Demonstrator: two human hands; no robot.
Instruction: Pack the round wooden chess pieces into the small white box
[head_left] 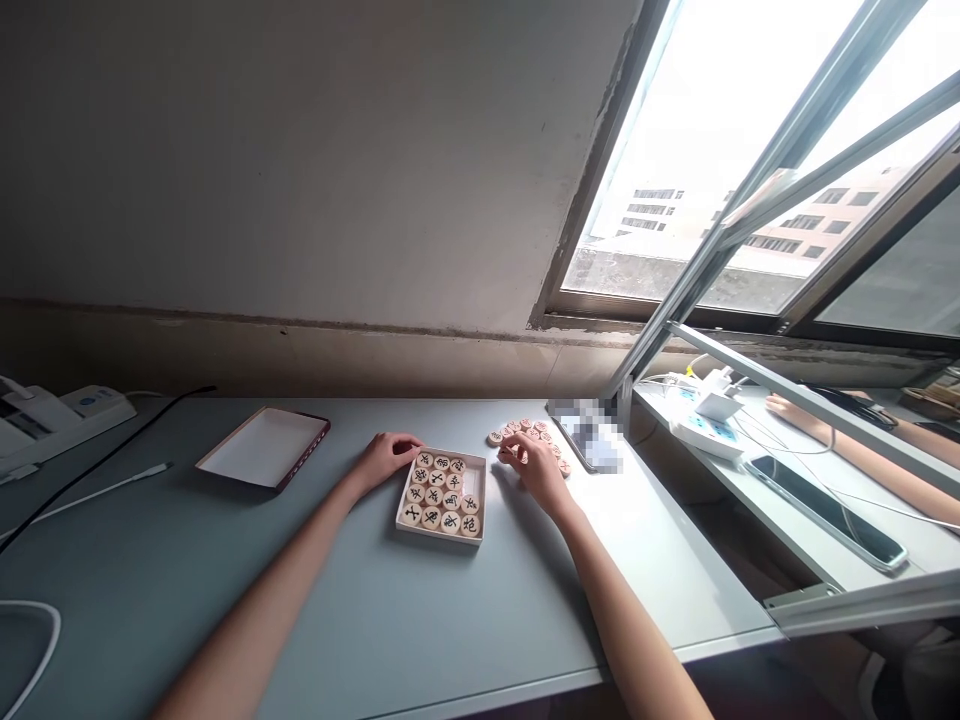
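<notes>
A shallow white box point(478, 500) sits on the table with several round wooden Chinese chess pieces point(433, 496) in it, marked in black. Part of its upper right side is bare. My left hand point(384, 460) is closed at the box's far left corner, thumb and fingers against the rim. To the right of the box, my right hand point(534, 468) hovers with fingertips pinched on a chess piece point(502, 455), mostly covered by the fingers. Beyond and under this hand lies a group of red-marked chess pieces point(534, 428), partly hidden.
The upturned box lid point(264, 448) lies at the left. A phone point(589, 437) rests behind the red pieces. Power strips and cables point(97, 405) occupy the left edge. Past a metal frame point(675, 300), a neighbouring desk holds another phone point(829, 512) and another person's arm point(862, 440).
</notes>
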